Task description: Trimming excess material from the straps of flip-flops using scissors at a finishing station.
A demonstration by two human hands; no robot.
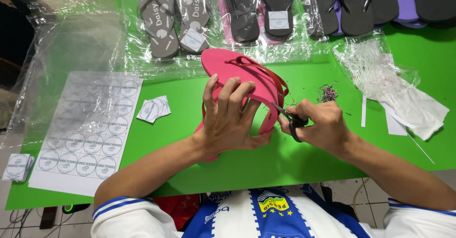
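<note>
Over the green table, the left hand is gripping a pink flip-flop, fingers curled over its edge, tilting it so its long axis is running away from the person toward the bagged sandals. Just right of it, the right hand is closing around small scissors, blades pointing left at the strap.

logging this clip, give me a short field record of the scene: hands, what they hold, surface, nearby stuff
left hand: grips pink foam flip-flop
right hand: holds small black scissors, blades at the sandal's red strap
surface: green table
nearby: white round-sticker sheet; bagged grey sandals; pile of trimmings
</note>
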